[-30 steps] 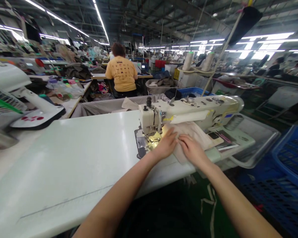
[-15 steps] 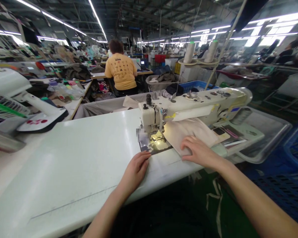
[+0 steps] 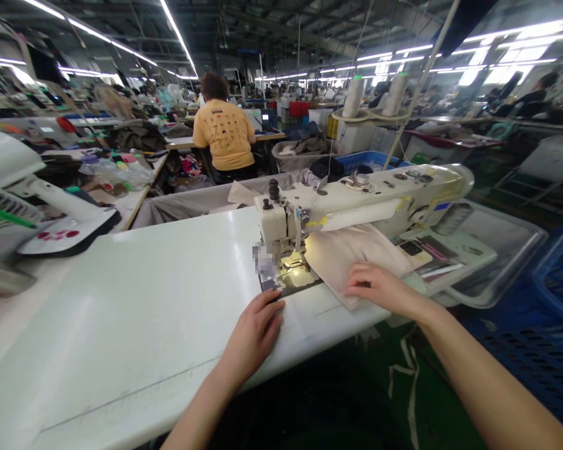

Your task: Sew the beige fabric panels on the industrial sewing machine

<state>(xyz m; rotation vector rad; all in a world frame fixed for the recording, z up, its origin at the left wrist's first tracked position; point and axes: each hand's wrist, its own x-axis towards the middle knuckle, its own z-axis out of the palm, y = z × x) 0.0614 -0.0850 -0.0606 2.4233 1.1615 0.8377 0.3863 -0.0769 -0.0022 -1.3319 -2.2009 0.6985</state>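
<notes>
A beige piece of fabric [image 3: 351, 250] lies to the right of the needle area on the sewing machine [image 3: 342, 203], partly under its arm. My right hand [image 3: 378, 286] is at the fabric's near edge, fingers curled in and closed on it. My left hand [image 3: 258, 325] rests on the white table [image 3: 169, 300], its fingertips at the edge of the metal needle plate [image 3: 298, 278]. The left fingers lie extended with nothing in them. A small lamp glow lights the plate below the presser foot.
A white fan [image 3: 70, 219] stands at the left. Two thread cones [image 3: 353, 97] rise behind the machine. A clear plastic bin [image 3: 511, 250] and a blue basket [image 3: 553, 312] are at the right. A person in a yellow shirt [image 3: 223, 134] sits ahead, facing away.
My right thumb and fingers have drawn together on the fabric, and its near corner lies slightly nearer me. My left hand stays by the plate. The view has shifted slightly.
</notes>
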